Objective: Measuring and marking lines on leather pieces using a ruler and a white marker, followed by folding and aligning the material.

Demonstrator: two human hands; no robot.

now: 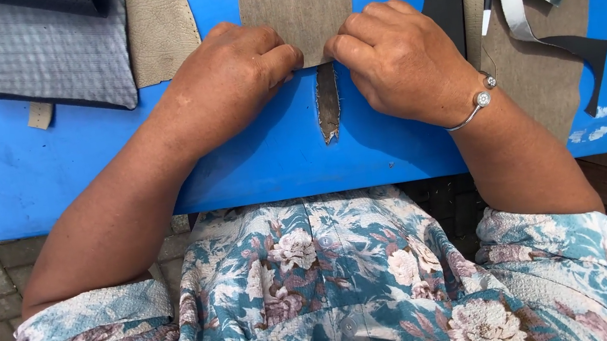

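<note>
I have a flat piece of grey-brown suede leather (294, 2) lying on the blue table (11, 175), its lower edge toward me. My 2 hands press on that edge, knuckles bent: my left hand (233, 71) on its left corner, my right hand (397, 55) on its right. A narrow dark strip (327, 102) pokes out from under that edge, pointing at me, its tip ragged.

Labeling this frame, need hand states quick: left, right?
Left hand: fingers curled, pinching the lower edge of the brown fabric piece.
Right hand: fingers curled, pinching the same edge, above the narrow dark strip.
</note>
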